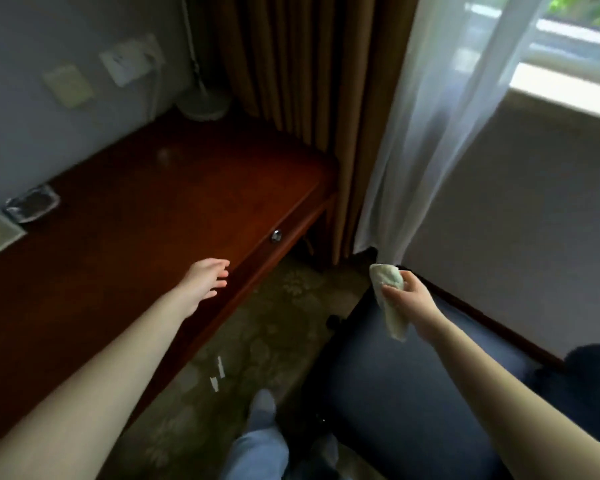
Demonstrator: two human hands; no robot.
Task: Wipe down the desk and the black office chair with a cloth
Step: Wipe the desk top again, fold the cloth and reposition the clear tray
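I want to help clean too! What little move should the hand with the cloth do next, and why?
Probably lower the cloth onto the black chair seat and start wiping. The right hand grips the cloth just over that seat, seemingly not pressed on it yet, while the open left hand hovers at the desk edge, holding nothing.

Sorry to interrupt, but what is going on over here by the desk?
It's a wipe-down of the wooden desk and the black office chair. The right hand grips a bunched pale cloth above the chair seat. The left hand hovers open over the desk's front edge. The cloth seems to touch neither surface.
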